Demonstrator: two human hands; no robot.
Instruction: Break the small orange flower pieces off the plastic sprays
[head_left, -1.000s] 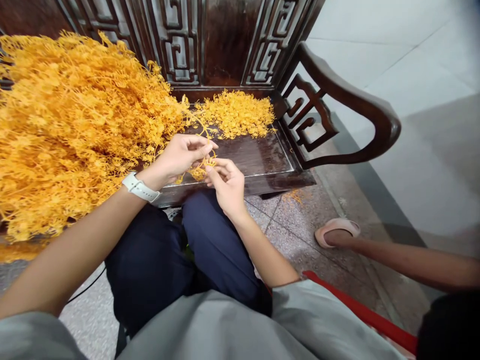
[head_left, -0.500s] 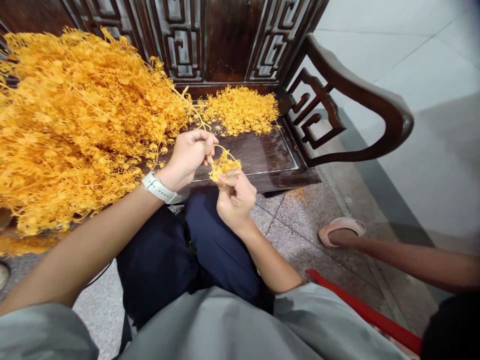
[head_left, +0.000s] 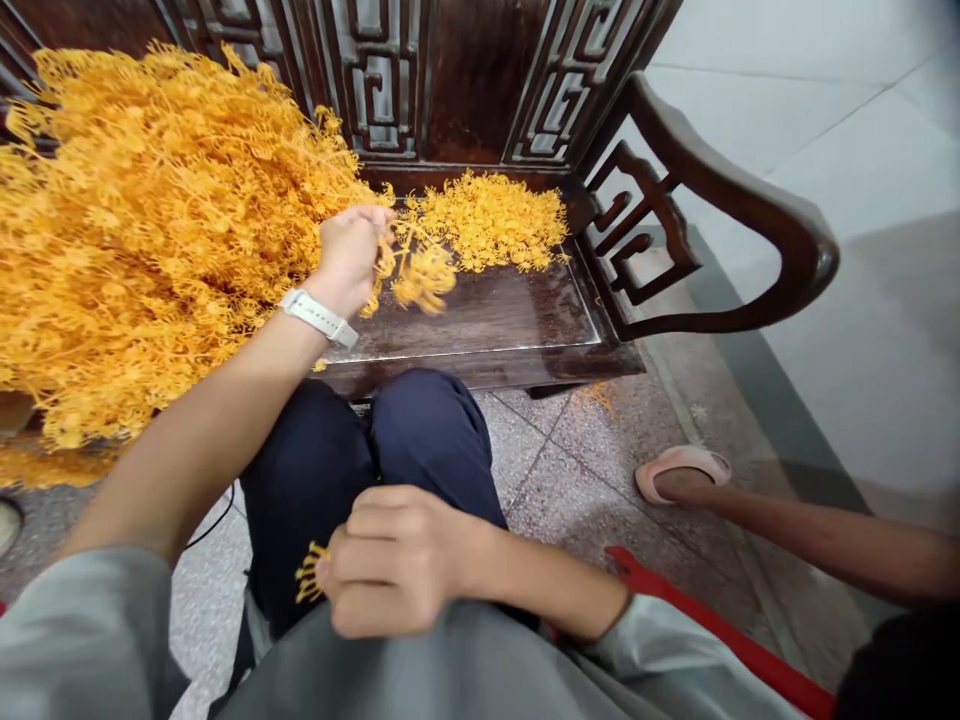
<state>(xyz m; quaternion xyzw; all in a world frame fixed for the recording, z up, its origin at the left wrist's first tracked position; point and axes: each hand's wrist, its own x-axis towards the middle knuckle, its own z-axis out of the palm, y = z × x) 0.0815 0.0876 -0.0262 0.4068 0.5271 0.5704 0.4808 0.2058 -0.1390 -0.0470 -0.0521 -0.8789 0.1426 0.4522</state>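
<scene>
My left hand (head_left: pixel 352 255), with a pale watch strap on its wrist, is closed over the bench at the right edge of a big heap of yellow plastic flower sprigs (head_left: pixel 187 210). From its fingers hangs a yellow sprig (head_left: pixel 424 275), blurred by motion. My right hand (head_left: pixel 397 560) is a fist above my lap, close to my shirt. A small yellow piece (head_left: pixel 310 574) with several thin prongs sticks out of its left side; the rest is hidden in the fingers.
A smaller pile of yellow sprigs (head_left: pixel 499 220) lies on the dark wooden bench seat (head_left: pixel 495 315). The curved armrest (head_left: pixel 750 215) stands at its right. Yellow scraps (head_left: pixel 595 397) lie on the floor. Another person's leg and pink shoe (head_left: pixel 682 472) are at the right.
My right hand has come away from the sprig, back and down to my lap, holding a yellow piece. My left hand has moved forward and slightly left with the sprig.
</scene>
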